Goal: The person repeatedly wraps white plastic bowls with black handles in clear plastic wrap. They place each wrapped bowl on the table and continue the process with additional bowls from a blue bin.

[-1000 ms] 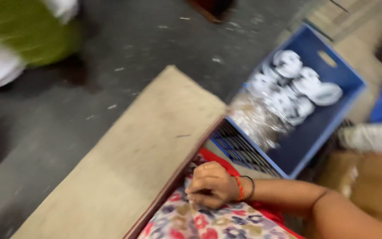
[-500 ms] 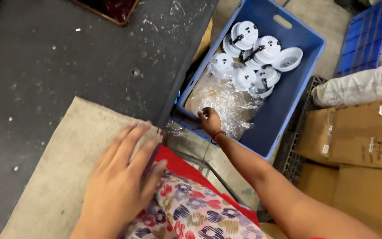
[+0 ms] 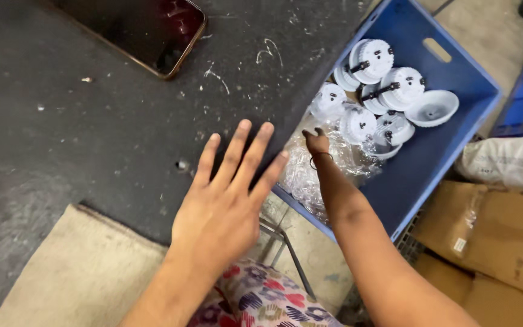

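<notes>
My left hand [image 3: 225, 200] hovers flat with fingers spread over the edge of a dark worktable [image 3: 92, 109], holding nothing. My right hand [image 3: 317, 142] reaches down into a blue plastic crate [image 3: 449, 151] beside the table, with a dark band on the wrist. Its fingers are curled over crumpled clear plastic wrap [image 3: 310, 175] in the crate; what they grip is hard to make out. Just beyond the hand lie several white round ribbed plastic parts [image 3: 388, 91], some with black clips.
A phone with a dark screen [image 3: 146, 30] lies on the table at the far side. A beige mat [image 3: 74, 272] covers the table's near edge. Floral cloth [image 3: 267, 303] lies over my lap. Cardboard boxes [image 3: 491, 236] and a white sack [image 3: 503, 160] stand to the right.
The view has swung from the mat toward the crate. My right hand went from my lap down into the crate. My left hand came into view and spread over the table edge.
</notes>
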